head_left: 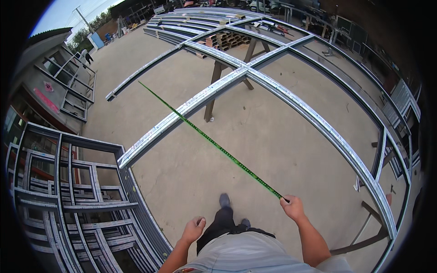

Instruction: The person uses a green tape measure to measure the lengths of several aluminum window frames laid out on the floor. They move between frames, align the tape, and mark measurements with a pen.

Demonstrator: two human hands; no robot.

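Note:
My right hand [293, 208] is closed round a tape measure, whose case is mostly hidden in the fist. Its green blade [223, 151] stretches out to the far left, crossing over a beam of a large metal frame [211, 86]. The blade's tip hangs out past that beam, short of the frame's farther bar. Near my waist, my left hand [195, 227] is curled shut with nothing showing in it. The frame has silvery film-covered bars and lies raised on dark trestles [212, 98].
Smaller window frames [68, 204] are stacked at the left. Long profiles [182, 25] lie at the back, beside a pile of short brown-ended pieces [230, 40]. Other frames lean on the left wall. Far off there, a person [86, 56] bends over. Concrete floor [191, 182] surrounds my feet.

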